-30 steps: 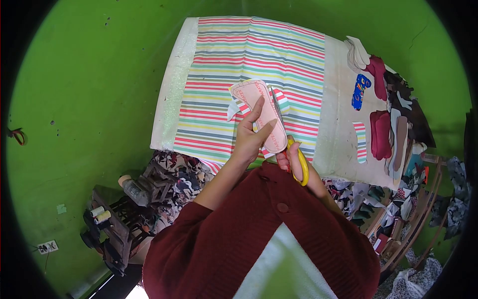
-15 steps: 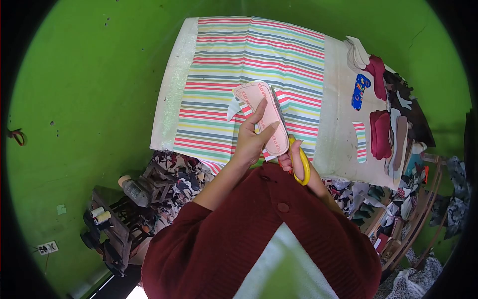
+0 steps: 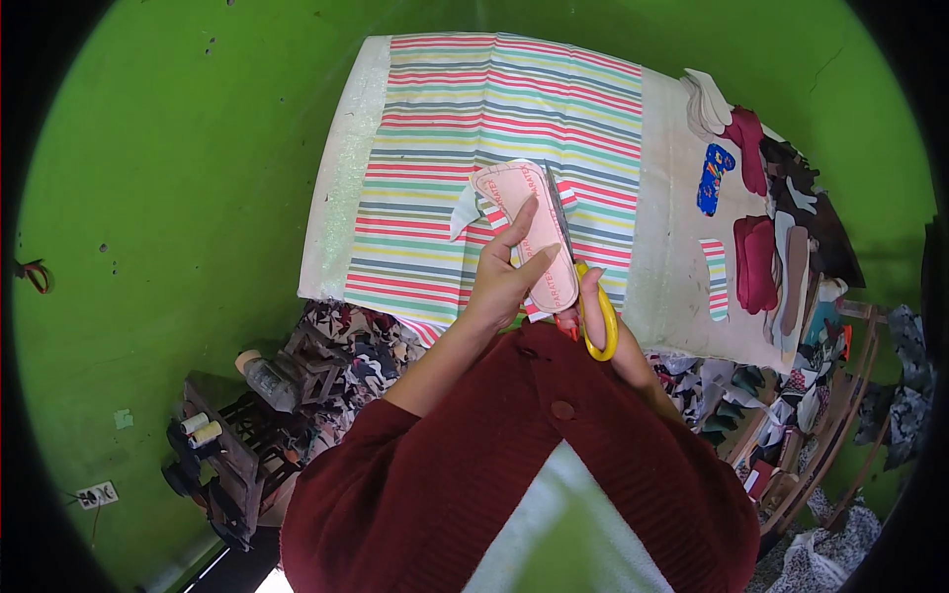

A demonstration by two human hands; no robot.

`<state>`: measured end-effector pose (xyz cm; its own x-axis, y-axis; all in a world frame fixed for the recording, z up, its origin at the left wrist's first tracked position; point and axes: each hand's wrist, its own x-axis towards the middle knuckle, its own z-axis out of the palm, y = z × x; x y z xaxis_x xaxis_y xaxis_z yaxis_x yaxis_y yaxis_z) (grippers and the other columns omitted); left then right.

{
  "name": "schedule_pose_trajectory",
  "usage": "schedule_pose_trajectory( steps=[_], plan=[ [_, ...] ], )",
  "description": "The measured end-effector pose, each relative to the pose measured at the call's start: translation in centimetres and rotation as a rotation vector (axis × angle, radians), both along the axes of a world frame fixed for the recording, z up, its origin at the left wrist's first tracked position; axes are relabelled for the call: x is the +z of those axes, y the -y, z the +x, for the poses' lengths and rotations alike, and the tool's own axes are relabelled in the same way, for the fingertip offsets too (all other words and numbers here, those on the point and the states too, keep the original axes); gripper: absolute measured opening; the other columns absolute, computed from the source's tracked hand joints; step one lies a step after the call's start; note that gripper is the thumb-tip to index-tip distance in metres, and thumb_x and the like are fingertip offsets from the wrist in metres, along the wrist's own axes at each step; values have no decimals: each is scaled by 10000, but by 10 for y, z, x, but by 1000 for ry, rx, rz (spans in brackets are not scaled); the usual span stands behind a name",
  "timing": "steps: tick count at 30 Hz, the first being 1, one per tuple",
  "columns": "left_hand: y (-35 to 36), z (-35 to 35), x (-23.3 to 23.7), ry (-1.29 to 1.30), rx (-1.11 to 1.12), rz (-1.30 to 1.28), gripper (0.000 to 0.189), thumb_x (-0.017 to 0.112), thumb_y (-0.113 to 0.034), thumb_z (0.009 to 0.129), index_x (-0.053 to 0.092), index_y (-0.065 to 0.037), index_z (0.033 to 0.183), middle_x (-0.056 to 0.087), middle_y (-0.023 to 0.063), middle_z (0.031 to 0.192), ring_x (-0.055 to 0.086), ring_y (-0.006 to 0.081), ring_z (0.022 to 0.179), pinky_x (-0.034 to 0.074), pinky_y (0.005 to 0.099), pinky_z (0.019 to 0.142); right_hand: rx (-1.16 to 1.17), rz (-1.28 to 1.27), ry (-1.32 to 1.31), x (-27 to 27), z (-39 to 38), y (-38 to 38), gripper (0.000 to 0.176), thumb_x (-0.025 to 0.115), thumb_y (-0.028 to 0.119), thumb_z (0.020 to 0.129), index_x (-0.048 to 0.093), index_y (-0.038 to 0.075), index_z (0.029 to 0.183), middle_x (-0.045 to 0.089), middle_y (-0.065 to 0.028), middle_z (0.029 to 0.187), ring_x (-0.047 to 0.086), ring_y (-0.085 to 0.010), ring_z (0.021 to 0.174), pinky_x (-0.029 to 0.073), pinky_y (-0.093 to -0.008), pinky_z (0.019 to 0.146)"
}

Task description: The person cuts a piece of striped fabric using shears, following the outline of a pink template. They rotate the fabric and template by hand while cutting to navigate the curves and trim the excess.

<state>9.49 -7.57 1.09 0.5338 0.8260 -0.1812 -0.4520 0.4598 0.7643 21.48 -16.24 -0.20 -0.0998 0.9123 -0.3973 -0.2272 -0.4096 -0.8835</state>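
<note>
My left hand grips a pale pink template with red lettering, thumb and finger lying across its face. Striped fabric is held with it and pokes out around its edges. In my right hand are scissors with yellow and red handles, my thumb through the yellow loop. Their dark blades lie along the template's right edge, nearly together. A flap of pale fabric hangs off to the left. Beneath both hands a large striped cloth covers the table.
On the table's right side lie a small striped cut piece, a blue patterned piece and maroon pieces. Fabric scraps heap below the left edge. Thread spools and a jar stand lower left.
The template and the scissors have shifted slightly right. The blades have come closer together along the template's edge, and the yellow handle has turned a little.
</note>
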Motion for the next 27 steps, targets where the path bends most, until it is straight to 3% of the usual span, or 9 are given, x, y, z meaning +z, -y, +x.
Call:
schedule_pose_trajectory(
  steps=[6, 12, 22, 27],
  plan=[
    [0, 1, 4, 24, -19, -29, 594, 530, 80, 776, 296, -61, 1303, 417, 66, 1231, 482, 94, 998, 440, 222, 825, -124, -49, -5, 3, -8, -1, 669, 133, 654, 798, 373, 64, 1000, 386, 19, 629, 285, -38, 445, 249, -168, 390],
    [3, 3, 1, 39, -46, -52, 595, 529, 76, 779, 292, -67, 1306, 422, 64, 1224, 484, 89, 991, 440, 222, 823, -85, -1, 0, 7, -5, -8, 727, 58, 663, 784, 428, 61, 954, 386, 22, 569, 311, -48, 418, 258, -186, 370],
    [4, 3, -1, 3, -57, -11, 593, 527, 76, 781, 286, -56, 1307, 399, 70, 1249, 476, 85, 1003, 435, 213, 822, -134, 6, 87, -6, -2, -10, 803, 40, 690, 758, 472, 46, 965, 467, -2, 621, 410, -57, 458, 308, -180, 385],
    [5, 2, -7, -75, -63, 155, 590, 529, 68, 779, 289, -44, 1306, 381, 72, 1274, 460, 81, 1024, 410, 205, 831, -124, 8, 103, -8, 1, -9, 815, 42, 695, 755, 474, 42, 982, 483, -7, 635, 427, -57, 473, 316, -179, 389]
  ],
)
